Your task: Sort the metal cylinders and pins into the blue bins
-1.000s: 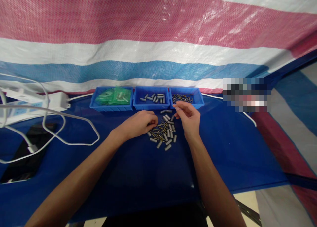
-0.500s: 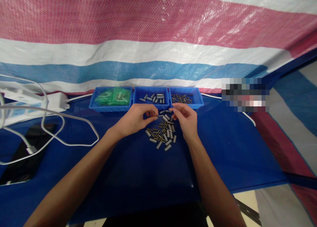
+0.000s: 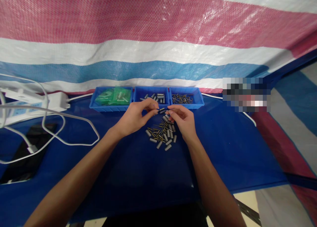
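A loose pile of small grey metal sleeves and thin brass pins [image 3: 162, 134] lies on the blue table cover. Above its far edge, my left hand [image 3: 137, 116] pinches a small dark thin piece, probably a pin. My right hand [image 3: 182, 119] pinches a small part too, fingertips almost meeting those of the left. Just beyond the hands stand three blue bins: the left bin [image 3: 95, 103] holds green bags, the middle bin [image 3: 151, 104] holds grey sleeves, the right bin [image 3: 199, 101] holds brass pins.
A white power strip [image 3: 34, 101] with looping white cables [image 3: 74, 142] sits at the left. A dark phone [image 3: 22, 157] lies near the left edge. A striped tarp [image 3: 158, 38] hangs behind the bins. The table's front edge runs at the lower right.
My left hand rose from the pile with a small piece and moved toward the bins. My right hand shifted left, so the fingertips of both hands came together.
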`<state>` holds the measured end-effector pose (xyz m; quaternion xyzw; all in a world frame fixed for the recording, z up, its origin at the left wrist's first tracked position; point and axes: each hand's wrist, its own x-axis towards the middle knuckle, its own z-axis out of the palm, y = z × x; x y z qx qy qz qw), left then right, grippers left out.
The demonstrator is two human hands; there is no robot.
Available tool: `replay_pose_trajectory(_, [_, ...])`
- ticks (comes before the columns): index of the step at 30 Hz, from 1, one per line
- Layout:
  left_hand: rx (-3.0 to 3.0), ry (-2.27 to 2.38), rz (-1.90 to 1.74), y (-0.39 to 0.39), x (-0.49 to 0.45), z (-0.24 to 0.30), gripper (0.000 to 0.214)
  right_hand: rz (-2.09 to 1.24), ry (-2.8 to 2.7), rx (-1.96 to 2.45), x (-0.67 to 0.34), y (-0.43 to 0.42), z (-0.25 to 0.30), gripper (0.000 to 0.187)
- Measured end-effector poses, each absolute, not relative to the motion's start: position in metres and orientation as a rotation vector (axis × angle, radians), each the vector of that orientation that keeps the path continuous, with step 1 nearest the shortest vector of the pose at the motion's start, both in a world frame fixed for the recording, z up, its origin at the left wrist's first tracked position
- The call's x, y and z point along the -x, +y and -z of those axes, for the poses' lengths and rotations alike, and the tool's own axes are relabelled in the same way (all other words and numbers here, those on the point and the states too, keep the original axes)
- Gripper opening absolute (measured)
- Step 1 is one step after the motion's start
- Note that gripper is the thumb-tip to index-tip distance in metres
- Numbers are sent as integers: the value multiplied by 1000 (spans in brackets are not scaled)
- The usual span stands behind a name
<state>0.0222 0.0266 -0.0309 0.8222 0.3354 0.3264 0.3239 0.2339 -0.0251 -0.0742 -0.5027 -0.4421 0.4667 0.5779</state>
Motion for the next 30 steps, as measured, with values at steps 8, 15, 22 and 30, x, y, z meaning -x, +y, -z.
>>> replay_pose_trajectory(8, [-2127,868,-820,27,-23,34,8,-1163,-1068,1129,-235,-27,71,22])
replay_pose_trajectory(15, [-2091,857,-828,26,-24,33,6,-1184,-1067,1104,-234,-28,68,23])
replay_pose_trajectory(22, [-2066,847,-910,26,-25,36,17,-1250,-1094,1074,-233,-29,67,21])
replay_pose_trajectory(30, [-2069,783,-933,25,-25,33,17,-1257,-1071,1112,-230,-28,68,22])
